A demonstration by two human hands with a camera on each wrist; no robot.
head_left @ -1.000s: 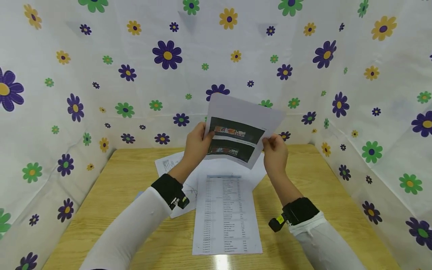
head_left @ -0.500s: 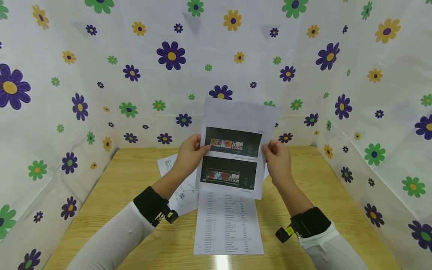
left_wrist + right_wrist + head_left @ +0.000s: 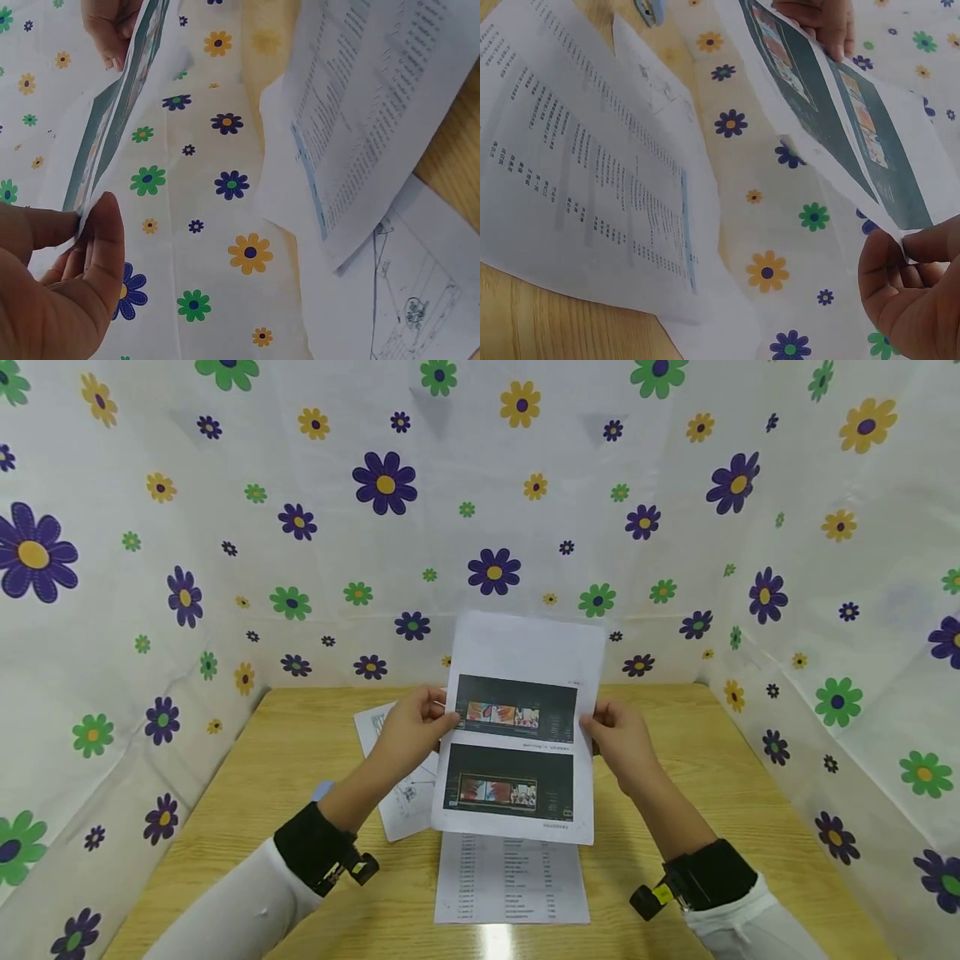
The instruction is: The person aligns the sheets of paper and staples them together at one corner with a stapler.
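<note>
Above table | printed sheet | long axis slightly right-tilted, blank end up

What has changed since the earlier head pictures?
The white rectangular paper sheet with two dark pictures moved lower and faces the camera more fully. The left hand and right hand keep their grip; the white paper list stays on the brown wooden table.

Illustrated sheet between both hands, above a text page
</note>
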